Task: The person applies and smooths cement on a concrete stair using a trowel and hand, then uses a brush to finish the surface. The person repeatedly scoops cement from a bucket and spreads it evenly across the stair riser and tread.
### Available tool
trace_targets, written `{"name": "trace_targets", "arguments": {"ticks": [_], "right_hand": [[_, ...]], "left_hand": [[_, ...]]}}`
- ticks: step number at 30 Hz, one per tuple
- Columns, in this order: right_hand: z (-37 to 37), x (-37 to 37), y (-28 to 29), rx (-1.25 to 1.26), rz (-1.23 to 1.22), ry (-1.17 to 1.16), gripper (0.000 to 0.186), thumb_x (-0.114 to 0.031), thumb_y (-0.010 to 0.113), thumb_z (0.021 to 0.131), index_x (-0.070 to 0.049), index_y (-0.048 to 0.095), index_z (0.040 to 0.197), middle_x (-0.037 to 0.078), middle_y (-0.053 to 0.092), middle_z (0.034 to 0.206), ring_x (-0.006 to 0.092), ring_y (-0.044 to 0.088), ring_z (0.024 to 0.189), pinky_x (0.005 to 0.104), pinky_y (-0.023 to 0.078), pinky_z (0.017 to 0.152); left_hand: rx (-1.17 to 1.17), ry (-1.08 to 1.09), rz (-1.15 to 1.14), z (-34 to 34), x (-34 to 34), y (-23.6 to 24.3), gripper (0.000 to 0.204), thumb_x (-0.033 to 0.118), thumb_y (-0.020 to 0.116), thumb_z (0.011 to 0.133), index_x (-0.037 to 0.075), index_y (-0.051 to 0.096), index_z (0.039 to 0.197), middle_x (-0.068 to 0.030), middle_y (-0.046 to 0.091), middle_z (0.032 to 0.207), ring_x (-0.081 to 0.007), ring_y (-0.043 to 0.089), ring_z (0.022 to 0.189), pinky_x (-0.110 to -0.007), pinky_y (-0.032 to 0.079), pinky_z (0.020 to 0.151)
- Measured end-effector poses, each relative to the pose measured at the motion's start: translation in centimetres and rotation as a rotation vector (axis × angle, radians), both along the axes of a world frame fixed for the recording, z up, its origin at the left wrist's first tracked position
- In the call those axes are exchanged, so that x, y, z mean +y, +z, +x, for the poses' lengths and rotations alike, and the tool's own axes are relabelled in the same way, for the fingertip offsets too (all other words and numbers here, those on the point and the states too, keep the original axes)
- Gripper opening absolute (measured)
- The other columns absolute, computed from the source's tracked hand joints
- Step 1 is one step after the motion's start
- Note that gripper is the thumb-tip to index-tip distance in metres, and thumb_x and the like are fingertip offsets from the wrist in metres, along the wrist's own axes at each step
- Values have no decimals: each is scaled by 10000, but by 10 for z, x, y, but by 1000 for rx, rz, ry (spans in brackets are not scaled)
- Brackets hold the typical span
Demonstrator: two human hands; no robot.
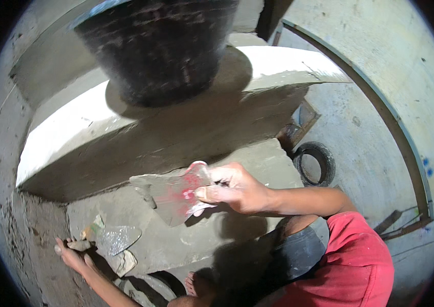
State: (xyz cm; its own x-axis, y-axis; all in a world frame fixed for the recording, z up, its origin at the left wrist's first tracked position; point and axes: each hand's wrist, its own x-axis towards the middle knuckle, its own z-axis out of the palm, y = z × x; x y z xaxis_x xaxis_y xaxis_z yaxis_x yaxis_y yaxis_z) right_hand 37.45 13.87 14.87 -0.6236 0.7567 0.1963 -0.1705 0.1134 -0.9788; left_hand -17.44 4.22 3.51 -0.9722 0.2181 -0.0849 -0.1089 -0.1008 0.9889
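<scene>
My right hand (pixel 240 189) pinches a thin, flat scraper (pixel 173 197) between thumb and fingers. Its sheet is greyish with red patches, and wet cement clings to its left edge. The scraper is held above a smooth, cement-coated step (pixel 171 245). At the lower left, my left hand (pixel 76 256) curls round the cement-caked handle of a trowel (pixel 118 239), whose shiny wet blade points right. Beside the handle is a small orange and green patch that I cannot make out. A pale, crumpled scrap (pixel 126 263) lies just below the blade.
A large black bucket (pixel 155 56) stands on the white-lit ledge (pixel 69 128) ahead. A black coiled ring (pixel 316 162) lies on the right, by a wooden piece (pixel 306 123). Rough wall (pixel 38 240) rises at the left. Below the trowel sits a round, cement-smeared container (pixel 150 286), near my bare foot.
</scene>
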Motion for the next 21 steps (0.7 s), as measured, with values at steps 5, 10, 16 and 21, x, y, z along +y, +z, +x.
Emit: {"name": "trace_targets", "arguments": {"ticks": [5, 10, 16, 21], "right_hand": [[69, -14, 14, -327, 568, -408, 313, -108, 709, 1036, 63, 752, 1295, 211, 799, 1233, 315, 783, 1145, 403, 617, 970], [125, 7, 0, -514, 1616, -596, 283, -251, 769, 1018, -41, 800, 1204, 192, 765, 1331, 394, 726, 1254, 519, 610, 1057], [166, 67, 6, -716, 1999, -610, 391, -361, 803, 990, -137, 801, 1310, 99, 757, 1403, 350, 664, 1375, 530, 528, 1173], [166, 99, 20, -748, 2168, -595, 386, -310, 787, 978, -156, 806, 1331, 49, 730, 1468, 283, 636, 1427, 480, 475, 1232]], "left_hand": [[356, 29, -431, 22, 10, -8, 746, 369, 680, 1081, -130, 419, 1571, -262, 508, 1591, -341, 590, 1332, -460, 485, 1113], [1113, -299, -535, 172, 27, 14, 801, 169, 613, 1068, -56, 218, 1728, -239, 213, 1821, -360, 184, 1696, -448, 124, 1377], [1299, -1203, -646, 318, 45, 30, 880, 308, 687, 1053, -56, 239, 1716, -298, 194, 1802, -467, 175, 1680, -626, 136, 1350], [1332, -1298, -738, 344, 56, 12, 859, 478, 607, 1088, -53, 312, 1696, -285, 274, 1781, -468, 207, 1669, -651, 152, 1339]]}}
